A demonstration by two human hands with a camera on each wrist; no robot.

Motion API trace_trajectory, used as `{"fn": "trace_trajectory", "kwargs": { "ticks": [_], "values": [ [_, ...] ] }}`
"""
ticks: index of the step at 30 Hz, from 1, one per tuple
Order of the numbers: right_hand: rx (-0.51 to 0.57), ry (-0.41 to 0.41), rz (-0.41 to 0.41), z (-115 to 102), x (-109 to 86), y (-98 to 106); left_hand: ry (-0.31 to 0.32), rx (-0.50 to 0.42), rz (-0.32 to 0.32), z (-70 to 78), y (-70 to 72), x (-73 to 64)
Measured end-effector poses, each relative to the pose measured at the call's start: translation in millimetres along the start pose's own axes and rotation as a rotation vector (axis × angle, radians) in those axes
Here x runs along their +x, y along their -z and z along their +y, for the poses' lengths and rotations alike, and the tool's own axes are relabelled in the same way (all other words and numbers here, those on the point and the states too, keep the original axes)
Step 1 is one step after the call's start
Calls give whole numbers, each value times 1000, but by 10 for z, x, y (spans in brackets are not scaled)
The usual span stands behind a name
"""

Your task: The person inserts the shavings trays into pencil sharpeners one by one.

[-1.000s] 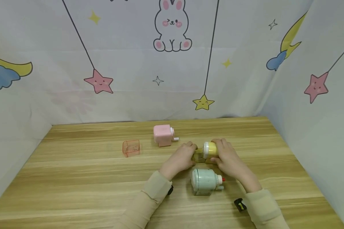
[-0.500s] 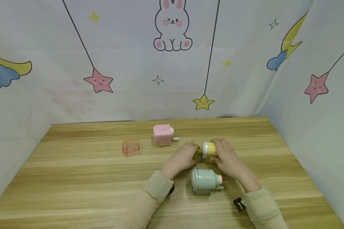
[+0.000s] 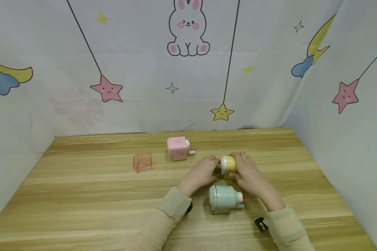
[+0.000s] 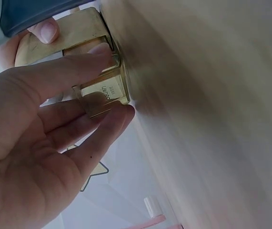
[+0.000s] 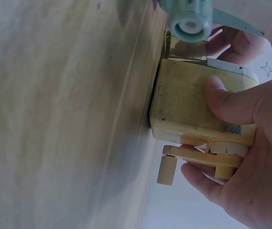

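Note:
A yellow crank pencil sharpener stands on the table, and my right hand grips its body. In the right wrist view the thumb lies on the side of the yellow sharpener, with fingers behind its crank. My left hand pinches a see-through yellow shavings drawer between thumb and fingers. That drawer sits partly inside the sharpener's lower opening. Closer to me, a pale green crank sharpener stands just in front of the hands.
A pink crank sharpener stands farther back, left of the hands. Left of it lies a see-through red shavings drawer. A small black piece shows beside the right sleeve. A printed cloth hangs behind the wooden table.
My left hand has moved slightly right, and the drawer has slid deeper into the yellow sharpener. The right hand has stayed nearly in place on the body.

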State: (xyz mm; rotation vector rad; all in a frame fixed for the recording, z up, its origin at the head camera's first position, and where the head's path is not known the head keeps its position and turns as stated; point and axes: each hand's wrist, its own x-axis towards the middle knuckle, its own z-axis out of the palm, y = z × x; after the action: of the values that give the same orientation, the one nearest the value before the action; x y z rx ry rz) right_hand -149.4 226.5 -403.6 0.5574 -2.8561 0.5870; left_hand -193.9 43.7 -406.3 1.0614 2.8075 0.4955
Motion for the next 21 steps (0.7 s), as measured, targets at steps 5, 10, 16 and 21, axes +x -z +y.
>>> {"fn": "trace_trajectory", "kwargs": {
  "ticks": [5, 10, 16, 21],
  "values": [
    [3, -2, 2, -3, 5, -12, -1, -4, 2, -2, -4, 10],
    [5, 4, 7, 1, 4, -6, 1, -12, -6, 4, -5, 23],
    [6, 12, 5, 4, 7, -2, -10, -18, -4, 20, 6, 13],
    [20, 5, 0, 4, 8, 0, -6, -30, -6, 26, 17, 9]
  ]
}}
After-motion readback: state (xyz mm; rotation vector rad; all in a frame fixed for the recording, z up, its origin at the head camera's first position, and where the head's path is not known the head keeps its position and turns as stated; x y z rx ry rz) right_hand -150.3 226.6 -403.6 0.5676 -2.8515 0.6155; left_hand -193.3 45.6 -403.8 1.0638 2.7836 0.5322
